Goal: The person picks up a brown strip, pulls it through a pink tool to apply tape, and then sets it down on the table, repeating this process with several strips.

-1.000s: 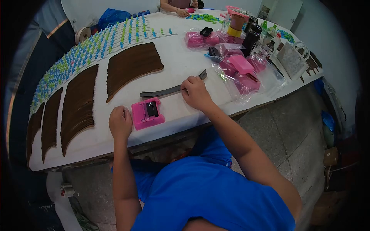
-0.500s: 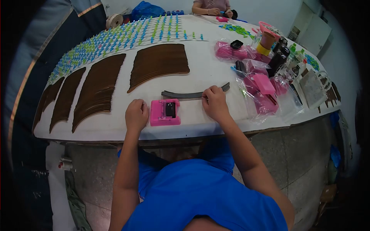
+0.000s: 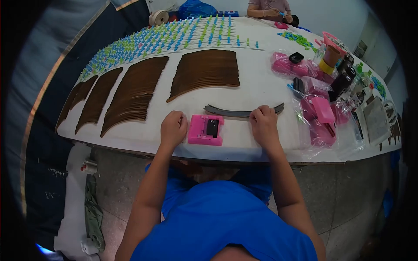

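Note:
A pink plastic jig (image 3: 196, 138) with a black block (image 3: 212, 128) in it lies near the table's front edge. To its left is my left hand (image 3: 174, 129), fingers curled closed; whatever they hold, if anything, is hidden. Behind the jig, a bundle of thin, dark grey curved strips (image 3: 230, 112) stretches across the table. My right hand (image 3: 264, 127) has its fingers bent closed at the right part of these strips. The fingertips meet the near edge of the bundle, and my hand covers part of it.
Several brown sheets of layered strips (image 3: 204, 71) lie behind and left. Rows of blue and green clips (image 3: 165, 39) fill the back left. At right are pink bags (image 3: 322, 137), dark bottles (image 3: 343, 80) and a white box (image 3: 377, 122). Another person (image 3: 270, 8) sits across the table.
The camera view has turned left, so the table and things appear farther right. Both hands keep nearly the same places beside the jig and at the strips.

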Tool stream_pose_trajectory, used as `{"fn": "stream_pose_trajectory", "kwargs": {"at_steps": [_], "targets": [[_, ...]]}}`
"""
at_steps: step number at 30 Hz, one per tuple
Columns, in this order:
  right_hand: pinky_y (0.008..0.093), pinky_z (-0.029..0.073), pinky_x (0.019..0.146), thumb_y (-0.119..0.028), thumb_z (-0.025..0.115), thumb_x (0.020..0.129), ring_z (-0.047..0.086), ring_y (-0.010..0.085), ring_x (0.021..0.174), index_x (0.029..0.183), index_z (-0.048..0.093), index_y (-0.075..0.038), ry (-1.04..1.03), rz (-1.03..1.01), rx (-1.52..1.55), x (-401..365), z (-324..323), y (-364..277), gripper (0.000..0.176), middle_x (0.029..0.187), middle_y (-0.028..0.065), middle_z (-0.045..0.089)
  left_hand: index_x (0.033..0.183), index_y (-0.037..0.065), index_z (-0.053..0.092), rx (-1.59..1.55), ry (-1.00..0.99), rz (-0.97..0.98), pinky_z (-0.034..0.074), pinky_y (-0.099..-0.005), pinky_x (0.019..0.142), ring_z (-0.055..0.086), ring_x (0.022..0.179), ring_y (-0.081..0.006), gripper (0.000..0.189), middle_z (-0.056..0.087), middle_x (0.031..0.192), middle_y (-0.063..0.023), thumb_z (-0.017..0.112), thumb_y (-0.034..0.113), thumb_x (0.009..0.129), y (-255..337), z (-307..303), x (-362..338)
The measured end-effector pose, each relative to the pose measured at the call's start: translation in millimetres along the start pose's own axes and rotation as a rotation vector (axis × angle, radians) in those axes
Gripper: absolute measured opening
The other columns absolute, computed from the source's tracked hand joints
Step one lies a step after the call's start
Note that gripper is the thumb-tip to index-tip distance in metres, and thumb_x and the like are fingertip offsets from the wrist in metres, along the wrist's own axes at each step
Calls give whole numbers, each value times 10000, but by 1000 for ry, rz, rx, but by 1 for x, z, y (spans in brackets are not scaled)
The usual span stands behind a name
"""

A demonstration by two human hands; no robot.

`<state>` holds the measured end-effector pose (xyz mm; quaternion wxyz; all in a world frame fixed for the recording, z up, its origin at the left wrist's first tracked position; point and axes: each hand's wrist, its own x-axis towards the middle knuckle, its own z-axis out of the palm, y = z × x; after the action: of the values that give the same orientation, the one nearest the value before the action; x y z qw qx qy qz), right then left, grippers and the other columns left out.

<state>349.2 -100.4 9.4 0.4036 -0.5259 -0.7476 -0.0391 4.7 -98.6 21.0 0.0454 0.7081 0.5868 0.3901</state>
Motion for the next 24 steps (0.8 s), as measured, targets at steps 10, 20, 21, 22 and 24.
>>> {"fn": "stream_pose_trajectory", "kwargs": {"at_steps": [10, 20, 21, 22, 24], "targets": [[449, 406, 942, -54, 717, 879, 588, 308, 1053, 973, 676, -99, -43, -31, -57, 2, -5, -5, 113, 1084, 69, 652, 982, -4, 689, -198, 74, 83, 560, -400, 694, 685, 786, -335, 97, 696, 930, -158, 712, 69, 922, 1, -8, -1], [451, 437, 937, -34, 704, 894, 641, 312, 962, 960, 643, -86, -92, -218, -37, 47, -35, -57, 104, 972, 67, 664, 949, 47, 689, -121, 177, 491, 556, -432, 849, 680, 926, -312, 102, 705, 940, -120, 758, 74, 879, 79, -44, 39], [445, 464, 898, -27, 706, 892, 647, 320, 925, 960, 638, -80, -90, -263, 12, 55, -37, -70, 110, 965, 72, 659, 942, 54, 691, -97, 166, 593, 551, -437, 859, 680, 931, -302, 111, 706, 922, -112, 759, 80, 858, 95, -45, 45], [439, 492, 859, -19, 708, 891, 653, 328, 889, 960, 633, -74, -89, -307, 61, 60, -39, -81, 116, 958, 77, 655, 935, 61, 693, -73, 155, 693, 545, -442, 869, 679, 935, -292, 120, 707, 903, -103, 759, 85, 837, 102, -45, 47], [431, 512, 808, -4, 710, 903, 662, 326, 872, 972, 633, -58, -111, -320, 62, 66, -45, -99, 117, 977, 92, 663, 921, 63, 691, -10, 16, 692, 544, -441, 862, 681, 920, -292, 110, 706, 877, -96, 742, 86, 826, 103, -44, 47]]}}
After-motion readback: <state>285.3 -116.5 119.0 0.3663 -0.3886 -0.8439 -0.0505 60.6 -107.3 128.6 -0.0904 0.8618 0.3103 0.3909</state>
